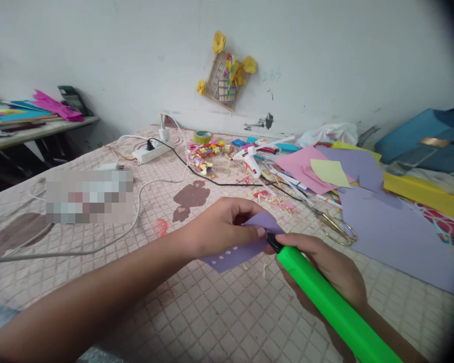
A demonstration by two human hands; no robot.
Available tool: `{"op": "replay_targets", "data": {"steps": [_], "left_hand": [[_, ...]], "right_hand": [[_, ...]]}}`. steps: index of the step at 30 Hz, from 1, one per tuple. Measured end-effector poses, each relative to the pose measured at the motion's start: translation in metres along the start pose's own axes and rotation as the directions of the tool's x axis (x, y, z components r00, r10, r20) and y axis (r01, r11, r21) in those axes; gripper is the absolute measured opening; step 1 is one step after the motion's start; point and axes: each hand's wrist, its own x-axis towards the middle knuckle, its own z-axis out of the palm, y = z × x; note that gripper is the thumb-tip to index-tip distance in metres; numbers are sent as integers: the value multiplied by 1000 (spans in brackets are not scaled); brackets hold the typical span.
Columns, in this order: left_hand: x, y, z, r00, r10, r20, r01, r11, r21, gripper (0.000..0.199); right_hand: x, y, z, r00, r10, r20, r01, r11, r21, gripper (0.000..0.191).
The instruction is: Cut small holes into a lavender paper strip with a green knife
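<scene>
Over the near middle of the table, my left hand point(227, 229) is closed on a small purple paper point(225, 264), its thumb on top. A row of small round holes shows along the paper's lower edge. My right hand point(331, 267) is wrapped round a hole punch with a long bright green handle point(325, 297) and a black head point(274, 242). The black head meets the paper's right edge, close to my left thumb. The fingers under the handle are partly hidden.
Gold-handled scissors point(336, 228) and large purple sheets point(393, 237) lie to the right. Behind are a white glue gun point(250, 160), paper scraps point(206, 154), tape point(203, 137) and a power strip point(153, 150). Cables cross the left side. A blue bag point(423, 138) stands back right.
</scene>
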Motion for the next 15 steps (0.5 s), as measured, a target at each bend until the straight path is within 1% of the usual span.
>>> {"op": "replay_targets", "data": {"steps": [5,8,12,15], "left_hand": [[0,1,2,1000,0,-24,-1,1000,-29,10],[0,1,2,999,17,-34,-18,1000,-14,10],[0,0,3,999,30,-39,-31,999,-12,10],[-1,0,3,999,14,-49,-15,999,-29,10]], "right_hand": [[2,0,-1,999,-26,-18,25,999,-31,33],[2,-1,-3,998,-55,-11,54,997,-57,37],[4,-3,-4,997,-75,4,75,994,-83,33],[4,-6,-3,998,-58,-21,57,997,-60,31]]}}
